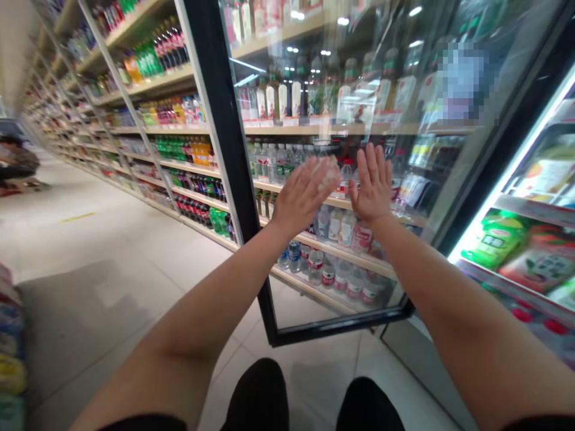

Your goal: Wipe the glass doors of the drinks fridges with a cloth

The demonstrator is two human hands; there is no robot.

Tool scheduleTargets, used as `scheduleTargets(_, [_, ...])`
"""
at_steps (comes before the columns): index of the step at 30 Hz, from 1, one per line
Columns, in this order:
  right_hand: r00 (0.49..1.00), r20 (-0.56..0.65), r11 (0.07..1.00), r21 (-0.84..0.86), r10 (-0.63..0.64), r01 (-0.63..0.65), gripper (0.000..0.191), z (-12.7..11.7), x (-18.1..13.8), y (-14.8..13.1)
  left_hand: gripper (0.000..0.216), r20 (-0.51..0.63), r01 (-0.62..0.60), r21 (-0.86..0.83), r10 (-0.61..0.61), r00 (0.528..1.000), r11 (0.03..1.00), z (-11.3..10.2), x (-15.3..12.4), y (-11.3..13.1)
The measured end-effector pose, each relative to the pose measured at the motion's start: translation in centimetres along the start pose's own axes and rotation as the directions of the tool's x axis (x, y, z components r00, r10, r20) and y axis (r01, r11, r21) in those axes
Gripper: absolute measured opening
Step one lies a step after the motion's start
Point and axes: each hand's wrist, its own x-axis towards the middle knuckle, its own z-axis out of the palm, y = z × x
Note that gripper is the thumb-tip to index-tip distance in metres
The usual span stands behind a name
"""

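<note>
Both my arms reach forward to an open glass fridge door (314, 269) with a black frame (224, 149). My left hand (303, 193) lies against the glass, fingers stretched out and a little blurred. My right hand (372, 182) is flat on the glass beside it, fingers spread and pointing up. Neither hand holds anything. Through the glass I see shelves of bottles (332, 275). The open fridge (530, 239) stands to the right, lit, with green and red packages on its shelves.
A long row of drink shelves (171, 114) runs down the left side of the aisle. A person (18, 164) crouches far back at the left. Stacked goods (11, 353) sit at the left edge. My knees (309, 401) show at the bottom over tiled floor.
</note>
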Motion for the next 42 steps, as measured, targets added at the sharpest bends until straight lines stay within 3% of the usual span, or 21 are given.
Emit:
scheduleTargets(2, [1.0, 0.0, 1.0, 0.001, 0.016, -0.016, 0.064, 0.1, -0.1, -0.2, 0.061, 0.057, -0.106, -0.009, 0.106, 0.993, 0.994, -0.1, 0.0, -0.9])
scheduleTargets(3, [1.0, 0.0, 1.0, -0.001, 0.02, -0.02, 0.064, 0.1, -0.2, -0.3, 0.061, 0.047, -0.082, -0.001, 0.082, 0.996, 0.997, -0.6, 0.8, -1.8])
scheduleTargets(5, [1.0, -0.003, 1.0, -0.008, 0.019, -0.019, 0.064, 0.1, -0.2, -0.4, 0.063, -0.043, 0.078, 0.016, -0.077, 0.996, 0.997, -1.8, 3.2, -4.0])
scheduleTargets(8, [1.0, -0.003, 1.0, -0.009, 0.021, -0.021, 0.065, 0.2, -0.3, -0.5, 0.064, -0.171, 0.332, -0.026, -0.332, 0.928, 0.943, -2.9, 5.8, -5.9])
scheduleTargets(10, [1.0, 0.002, 1.0, 0.003, 0.026, -0.026, 0.066, 0.2, -0.3, -0.5, 0.064, -0.19, 0.427, -0.043, -0.427, 0.884, 0.903, -2.4, 4.8, -5.0])
scheduleTargets(12, [1.0, 0.002, 0.999, 0.025, 0.029, -0.029, 0.067, 0.2, -0.4, -0.5, 0.065, -0.177, 0.452, -0.029, -0.45, 0.875, 0.891, -1.5, 2.0, -2.7])
scheduleTargets(15, [1.0, -0.017, 0.998, 0.053, 0.026, -0.025, 0.065, 0.2, -0.4, -0.5, 0.064, -0.104, 0.317, 0.023, -0.314, 0.944, 0.948, -0.5, -2.0, -0.2])
scheduleTargets(17, [0.999, -0.036, 0.998, 0.054, 0.02, -0.018, 0.064, 0.2, -0.5, -0.6, 0.064, -0.082, 0.268, 0.042, -0.264, 0.961, 0.963, -0.8, -2.1, -0.7])
scheduleTargets(22, [0.998, -0.063, 0.999, 0.039, 0.017, -0.014, 0.064, 0.4, -0.6, -0.6, 0.068, -0.217, 0.357, 0.034, -0.342, 0.914, 0.933, -2.8, 3.2, -4.6])
scheduleTargets(24, [0.998, -0.056, 0.999, 0.045, 0.015, -0.013, 0.065, 0.4, -0.7, -0.5, 0.068, -0.247, 0.38, 0.039, -0.359, 0.9, 0.924, -2.6, 3.1, -4.0])
scheduleTargets(26, [0.999, -0.046, 0.998, 0.059, 0.02, -0.017, 0.065, 0.4, -0.7, -0.5, 0.067, -0.241, 0.369, 0.079, -0.341, 0.909, 0.926, -1.7, 0.6, -2.0])
scheduleTargets(29, [0.999, -0.038, 0.997, 0.075, 0.031, -0.028, 0.065, 0.3, -0.7, -0.6, 0.067, -0.129, 0.129, 0.151, -0.11, 0.986, 0.98, -0.3, -4.2, 0.9])
scheduleTargets(32, [0.999, -0.039, 0.997, 0.067, 0.027, -0.024, 0.064, 0.2, -0.7, -0.7, 0.066, -0.035, -0.002, 0.117, 0.006, 0.999, 0.993, -0.5, -4.8, 0.5])
scheduleTargets(37, [0.998, -0.017, 0.996, 0.067, 0.053, -0.051, 0.063, 0.0, -0.6, -1.0, 0.063, -0.145, 0.231, 0.06, -0.22, 0.965, 0.971, -2.5, 0.6, -2.4])
scheduleTargets(40, [0.998, -0.033, 0.997, 0.065, 0.053, -0.05, 0.061, 0.0, -0.7, -1.1, 0.065, -0.171, 0.259, 0.083, -0.242, 0.955, 0.962, -2.0, -0.3, -1.1])
scheduleTargets(42, [0.998, -0.047, 0.997, 0.06, 0.047, -0.044, 0.059, -0.1, -0.8, -1.1, 0.067, -0.121, 0.153, 0.093, -0.141, 0.983, 0.984, -1.3, -2.4, 0.1])
